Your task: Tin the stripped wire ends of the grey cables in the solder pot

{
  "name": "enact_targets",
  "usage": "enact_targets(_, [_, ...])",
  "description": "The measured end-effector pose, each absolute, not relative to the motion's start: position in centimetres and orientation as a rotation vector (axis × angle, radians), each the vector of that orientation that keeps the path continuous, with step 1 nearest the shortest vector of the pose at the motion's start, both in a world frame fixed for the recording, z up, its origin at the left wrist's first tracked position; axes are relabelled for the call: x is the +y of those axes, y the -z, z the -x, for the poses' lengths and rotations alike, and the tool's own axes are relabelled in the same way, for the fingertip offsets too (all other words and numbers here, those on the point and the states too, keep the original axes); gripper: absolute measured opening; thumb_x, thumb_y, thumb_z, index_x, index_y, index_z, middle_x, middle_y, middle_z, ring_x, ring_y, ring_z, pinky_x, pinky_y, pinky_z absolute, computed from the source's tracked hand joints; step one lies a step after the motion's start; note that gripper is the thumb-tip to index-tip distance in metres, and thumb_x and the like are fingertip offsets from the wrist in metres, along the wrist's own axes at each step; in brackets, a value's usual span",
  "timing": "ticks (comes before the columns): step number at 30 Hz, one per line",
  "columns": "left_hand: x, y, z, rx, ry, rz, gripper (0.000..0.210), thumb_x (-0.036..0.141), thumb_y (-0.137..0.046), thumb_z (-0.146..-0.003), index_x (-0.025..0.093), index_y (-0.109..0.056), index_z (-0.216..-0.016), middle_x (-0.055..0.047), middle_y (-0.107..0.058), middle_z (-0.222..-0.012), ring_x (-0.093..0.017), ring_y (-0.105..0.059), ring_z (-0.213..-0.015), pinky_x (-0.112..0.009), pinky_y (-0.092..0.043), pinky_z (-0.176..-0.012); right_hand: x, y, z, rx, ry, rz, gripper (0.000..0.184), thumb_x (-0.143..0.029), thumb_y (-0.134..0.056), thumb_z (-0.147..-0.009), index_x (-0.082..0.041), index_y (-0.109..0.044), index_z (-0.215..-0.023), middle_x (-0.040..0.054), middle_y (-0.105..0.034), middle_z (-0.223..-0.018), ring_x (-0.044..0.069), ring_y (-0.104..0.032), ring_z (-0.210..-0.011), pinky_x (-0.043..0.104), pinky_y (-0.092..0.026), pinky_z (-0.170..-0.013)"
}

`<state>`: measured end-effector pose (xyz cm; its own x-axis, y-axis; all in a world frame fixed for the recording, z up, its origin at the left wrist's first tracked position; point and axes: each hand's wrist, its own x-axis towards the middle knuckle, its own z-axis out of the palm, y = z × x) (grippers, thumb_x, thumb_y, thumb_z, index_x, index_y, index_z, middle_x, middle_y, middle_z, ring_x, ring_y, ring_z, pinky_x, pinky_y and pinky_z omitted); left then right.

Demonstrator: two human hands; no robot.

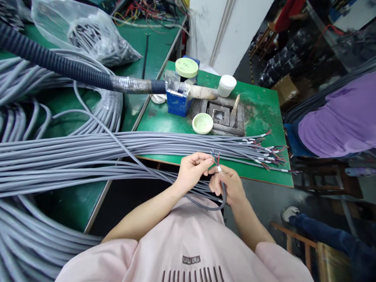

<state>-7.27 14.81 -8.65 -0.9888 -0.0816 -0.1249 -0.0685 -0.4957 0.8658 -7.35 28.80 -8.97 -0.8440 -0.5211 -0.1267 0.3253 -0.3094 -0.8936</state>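
My right hand (231,184) is closed around the end of a grey multi-core cable (224,198), just below a white band. Thin coloured wires (216,159), several of them red, fan out from its tip. My left hand (193,168) pinches at these wires with thumb and forefinger. From my right hand the cable bends down in a loop and runs back to the left. Beyond my hands lies a thick bundle of grey cables (163,143), their stripped, white-banded ends spread toward the table's right edge.
A square metal pot (219,114) with a wooden-handled tool, a pale green dish (202,123) and a white jar (227,85) stand behind the bundle. A black ribbed hose (70,67) crosses at left above coiled cables. To the right is a person in purple (349,113).
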Motion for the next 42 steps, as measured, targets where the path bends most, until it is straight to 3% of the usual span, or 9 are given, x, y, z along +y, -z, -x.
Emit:
enact_targets(4, [14.8,8.5,7.0,-1.608,2.586,-0.269,0.033,0.044,-0.079,-0.068,0.014,-0.066,-0.075,-0.001,-0.065,-0.058,-0.005,-0.046,-0.041,-0.018,-0.035,-0.042,29.0,8.1,8.7,1.626,2.072,0.212,0.023,-0.04,-0.067,-0.083,-0.017,-0.063,-0.082,-0.0067,-0.05,-0.038,0.009,-0.04,-0.033,0.023,-0.036,-0.044])
enact_targets(11, [14.9,9.0,7.0,-1.592,2.611,-0.304,0.034,0.045,-0.077,-0.07,0.016,-0.06,-0.073,0.006,-0.052,-0.045,-0.005,-0.043,-0.04,-0.016,-0.032,-0.041,28.6,7.0,10.8,1.809,2.011,0.247,0.017,-0.029,-0.072,-0.074,-0.018,-0.065,-0.085,-0.0052,-0.057,-0.051,0.009,-0.049,-0.045,0.022,-0.038,-0.049])
enact_targets(16, [15.2,9.4,7.4,-1.529,2.674,-0.321,0.035,0.046,-0.076,-0.069,0.016,-0.061,-0.075,0.006,-0.051,-0.045,-0.004,-0.04,-0.039,-0.015,-0.03,-0.04,28.2,6.2,11.6,2.036,1.905,0.364,0.017,-0.034,-0.068,-0.081,-0.019,-0.06,-0.078,-0.0059,-0.051,-0.051,0.009,-0.046,-0.045,0.022,-0.037,-0.048])
enact_targets(20, [14.8,9.2,7.9,-1.523,2.623,-0.273,0.033,0.046,-0.073,-0.073,0.016,-0.06,-0.079,0.005,-0.053,-0.049,-0.006,-0.043,-0.042,-0.017,-0.032,-0.043,28.1,5.1,13.1,2.329,1.747,0.602,0.017,-0.034,-0.065,-0.083,-0.019,-0.059,-0.076,-0.0029,-0.054,-0.063,0.01,-0.047,-0.052,0.024,-0.037,-0.051])
enact_targets(24, [12.6,9.5,8.5,-1.806,2.177,-0.103,0.028,0.038,-0.068,-0.08,0.018,-0.06,-0.097,0.001,-0.062,-0.067,-0.012,-0.058,-0.063,-0.025,-0.047,-0.066,27.7,3.6,17.1,2.766,1.512,0.913,0.018,-0.032,-0.064,-0.082,-0.019,-0.06,-0.071,0.0008,-0.055,-0.073,0.014,-0.05,-0.065,0.027,-0.039,-0.058])
enact_targets(27, [10.4,10.7,9.1,-2.151,1.506,-0.025,0.028,0.032,-0.067,-0.082,0.019,-0.06,-0.106,-0.005,-0.068,-0.092,-0.02,-0.06,-0.092,-0.036,-0.042,-0.089,26.6,3.2,21.0,2.911,1.222,0.981,0.017,-0.027,-0.063,-0.078,-0.018,-0.059,-0.065,0.0008,-0.053,-0.07,0.014,-0.048,-0.062,0.028,-0.036,-0.059])
enact_targets(30, [9.1,12.3,9.5,-2.327,1.104,-0.014,0.028,0.032,-0.062,-0.086,0.018,-0.059,-0.11,-0.008,-0.067,-0.105,-0.024,-0.058,-0.102,-0.039,-0.038,-0.092,25.0,3.7,24.0,2.952,0.896,1.013,0.015,-0.023,-0.062,-0.075,-0.017,-0.058,-0.062,0.0012,-0.053,-0.069,0.015,-0.047,-0.063,0.029,-0.033,-0.06])
enact_targets(35, [9.1,13.3,9.6,-2.356,0.976,0.028,0.025,0.031,-0.06,-0.088,0.019,-0.06,-0.11,-0.006,-0.068,-0.106,-0.022,-0.057,-0.104,-0.038,-0.035,-0.094,23.0,5.0,25.9,2.934,0.392,1.101,0.018,-0.024,-0.061,-0.078,-0.017,-0.062,-0.062,0.0039,-0.057,-0.071,0.019,-0.048,-0.072,0.031,-0.032,-0.065])
enact_targets(42, [9.1,13.0,9.6,-2.36,0.963,0.028,0.023,0.031,-0.059,-0.089,0.019,-0.061,-0.109,-0.006,-0.069,-0.104,-0.022,-0.058,-0.103,-0.038,-0.034,-0.093,22.4,5.9,26.2,2.91,0.091,1.087,0.017,-0.023,-0.057,-0.082,-0.016,-0.069,-0.073,0.007,-0.064,-0.08,0.022,-0.051,-0.079,0.032,-0.032,-0.066])
